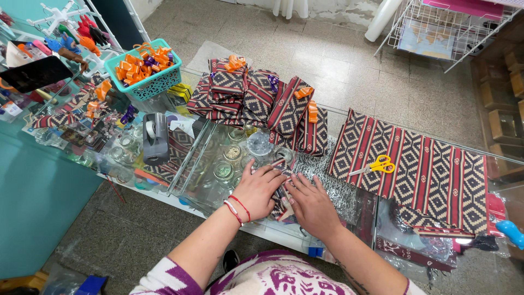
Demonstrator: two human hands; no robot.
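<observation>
Glass counter (218,142) (tiled floor (349,65) beyond); both hands' fingers flat, pressing patterned parcel (281,203).

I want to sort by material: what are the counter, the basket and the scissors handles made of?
Counter: clear glass, since jars show through it. Basket: teal plastic, by its moulded lattice wall. Scissors: glossy yellow handles, probably plastic; blades look like metal.

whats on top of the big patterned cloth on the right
Yellow-handled scissors lie on the cloth, near its left end. Nothing else rests on it. What lies beneath the cloth is covered, so it cannot be seen.
</observation>
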